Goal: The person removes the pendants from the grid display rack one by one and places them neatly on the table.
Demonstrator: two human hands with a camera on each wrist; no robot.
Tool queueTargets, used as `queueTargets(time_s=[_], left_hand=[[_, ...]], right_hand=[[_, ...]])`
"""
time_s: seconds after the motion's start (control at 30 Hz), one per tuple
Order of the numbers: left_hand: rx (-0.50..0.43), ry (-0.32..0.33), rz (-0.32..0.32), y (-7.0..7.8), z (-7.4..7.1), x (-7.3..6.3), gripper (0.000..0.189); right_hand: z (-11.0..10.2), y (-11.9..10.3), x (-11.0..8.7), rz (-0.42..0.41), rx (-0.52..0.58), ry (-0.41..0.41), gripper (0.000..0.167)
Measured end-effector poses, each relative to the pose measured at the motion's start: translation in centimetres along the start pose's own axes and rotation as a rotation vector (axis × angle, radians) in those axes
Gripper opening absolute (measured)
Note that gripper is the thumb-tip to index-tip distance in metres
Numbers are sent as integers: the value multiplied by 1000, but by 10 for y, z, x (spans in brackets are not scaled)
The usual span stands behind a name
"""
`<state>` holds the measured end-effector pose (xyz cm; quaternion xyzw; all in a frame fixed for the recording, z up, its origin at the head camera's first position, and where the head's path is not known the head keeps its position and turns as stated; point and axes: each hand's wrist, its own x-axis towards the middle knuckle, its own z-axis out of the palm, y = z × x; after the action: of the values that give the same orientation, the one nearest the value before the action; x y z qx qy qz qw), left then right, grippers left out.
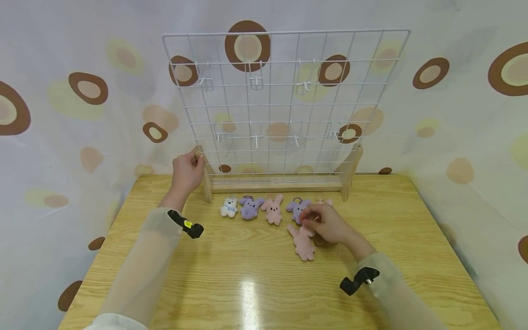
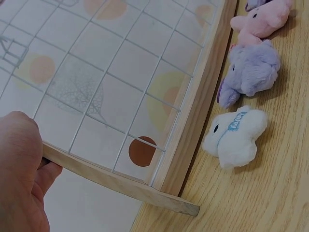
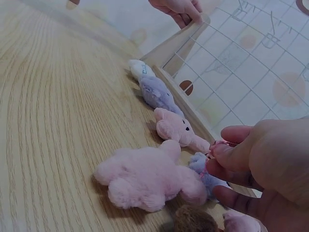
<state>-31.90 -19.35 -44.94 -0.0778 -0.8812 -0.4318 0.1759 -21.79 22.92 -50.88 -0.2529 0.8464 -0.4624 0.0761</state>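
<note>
A pink plush bunny keychain [image 1: 304, 245] dangles low over the table, its loop pinched between the thumb and fingers of my right hand [image 1: 328, 223]. The right wrist view shows the plush body [image 3: 145, 176] beside those fingertips. My left hand [image 1: 188, 170] grips the top of the wooden upright [image 2: 120, 183] at the rack's left end. Along the rack's foot lie a white plush bear [image 1: 228, 207], a purple plush [image 1: 250, 208], another pink bunny [image 1: 272, 210] and a second purple plush [image 1: 297, 208], partly behind my right hand.
A white wire grid [image 1: 268, 107] stands in a wooden base [image 1: 276, 187], with several hooks [image 1: 256, 82] in two rows. Close to my right hand are a mostly hidden brown plush [image 3: 195, 220] and another pink one [image 3: 241, 222]. Patterned cloth [image 1: 103, 46] covers the back and sides.
</note>
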Motion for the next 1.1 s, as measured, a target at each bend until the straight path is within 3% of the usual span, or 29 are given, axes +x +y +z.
queueTargets(time_s=[0.33, 0.6, 0.87, 1.1], left_hand=[[-14, -18, -2, -3, -3, 3, 27], [-52, -21, -73, -6, -4, -3, 38], [-146, 52, -78, -3, -2, -6, 45], [-106, 199, -96, 2, -9, -20, 37]], right_hand=[[-4, 0, 2, 12, 34, -7, 12], [-16, -3, 1, 60, 87, 49, 16], [-36, -17, -1, -29, 53, 210, 21], [-49, -30, -6, -10, 56, 331, 29]])
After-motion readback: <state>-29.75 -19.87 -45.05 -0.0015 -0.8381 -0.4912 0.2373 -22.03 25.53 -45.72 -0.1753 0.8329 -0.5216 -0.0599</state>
